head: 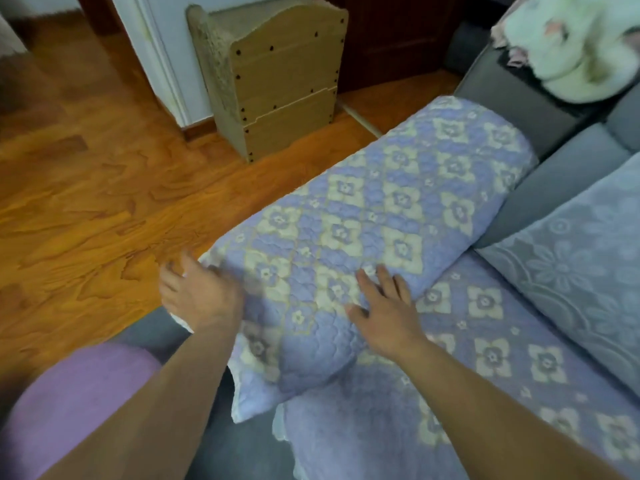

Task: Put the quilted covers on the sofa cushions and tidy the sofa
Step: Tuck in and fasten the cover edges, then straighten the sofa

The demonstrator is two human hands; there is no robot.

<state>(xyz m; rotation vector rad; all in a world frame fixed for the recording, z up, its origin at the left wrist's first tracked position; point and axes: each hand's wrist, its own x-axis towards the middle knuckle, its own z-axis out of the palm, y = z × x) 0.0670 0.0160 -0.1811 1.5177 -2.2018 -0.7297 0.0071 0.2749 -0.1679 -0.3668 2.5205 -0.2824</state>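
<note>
A long cushion in a purple quilted cover (374,216) with cream flower squares lies slantwise over the front of the grey sofa (554,181). My left hand (201,292) is at the cushion's near left edge, blurred, fingers spread against the cover. My right hand (384,306) lies flat on top of the cushion with straight fingers. Under and to the right of it, a second quilted cover (491,344) of the same pattern is spread over the seat. Bare grey seat (235,441) shows at the bottom.
A lace-patterned pale purple back cushion (581,271) leans at the right. White and pink bedding (575,39) is piled on the sofa's far end. A cardboard cat scratcher box (280,81) stands on the wooden floor (86,195). My purple-clad knee (76,393) is at lower left.
</note>
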